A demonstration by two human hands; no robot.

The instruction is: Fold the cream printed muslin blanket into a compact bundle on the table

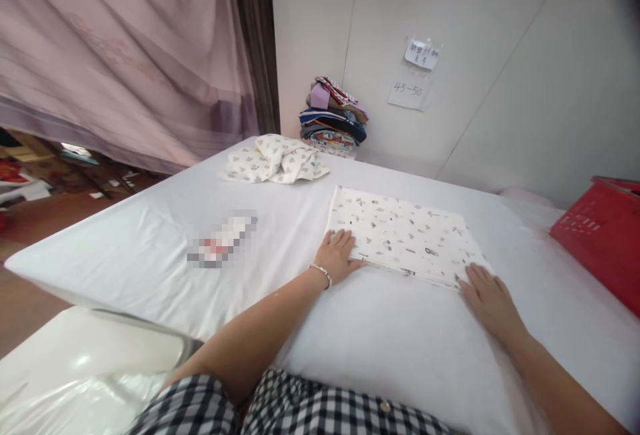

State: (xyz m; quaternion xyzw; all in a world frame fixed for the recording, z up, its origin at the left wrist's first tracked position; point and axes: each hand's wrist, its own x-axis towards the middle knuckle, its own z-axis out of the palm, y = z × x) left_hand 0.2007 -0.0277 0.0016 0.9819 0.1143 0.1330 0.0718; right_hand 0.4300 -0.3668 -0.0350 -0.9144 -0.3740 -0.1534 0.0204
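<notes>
A white cloth with small printed motifs (400,231) lies folded into a flat rectangle on the white-covered table (155,248). At its near left corner rests my left hand (339,256), fingers stretched out over the edge. My right hand (490,298) lies flat on the near right corner, its fingers extended. Neither hand grips the cloth. Farther back on the table sits a second, crumpled cloth (280,158) with a similar print.
Left of the folded cloth lies a blurred-out flat object (223,240). A stack of folded fabrics (334,118) stands against the wall at the back. The red plastic basket (600,238) is at the right edge. A pink curtain (135,48) hangs at left.
</notes>
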